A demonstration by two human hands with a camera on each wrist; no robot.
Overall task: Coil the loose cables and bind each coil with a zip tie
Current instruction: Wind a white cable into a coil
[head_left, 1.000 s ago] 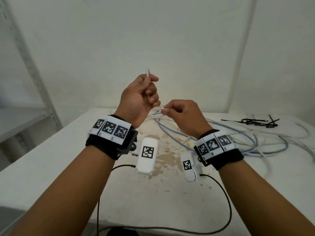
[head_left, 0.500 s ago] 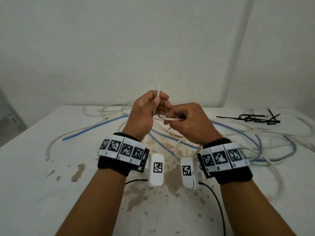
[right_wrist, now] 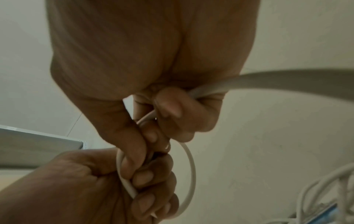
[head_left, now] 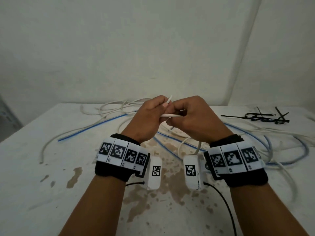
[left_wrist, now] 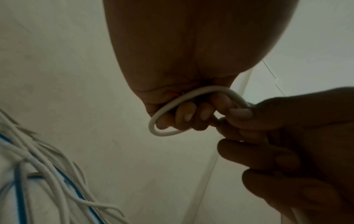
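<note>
We saw a white, stained worktop [head_left: 51,193] spread below both raised hands. Across its far half lay loose cables [head_left: 255,133], white and blue ones tangled together (we could not count them), and at the far right corner a small heap of black zip ties [head_left: 265,116] lay well apart from the hands. Both hands were held above the worktop, close together and touching. The left hand [head_left: 146,120] had its fingers curled round a white cable [head_left: 170,115], whose free end stuck up above the knuckles; in the left wrist view that cable bent into one small loop [left_wrist: 164,121] around the curled fingers. The right hand [head_left: 196,120] was closed on the same white cable, thumb and fingers pinching it just beside the left grip, and from beneath the right palm the cable hung down toward the worktop. No zip tie was on that loop yet.
</note>
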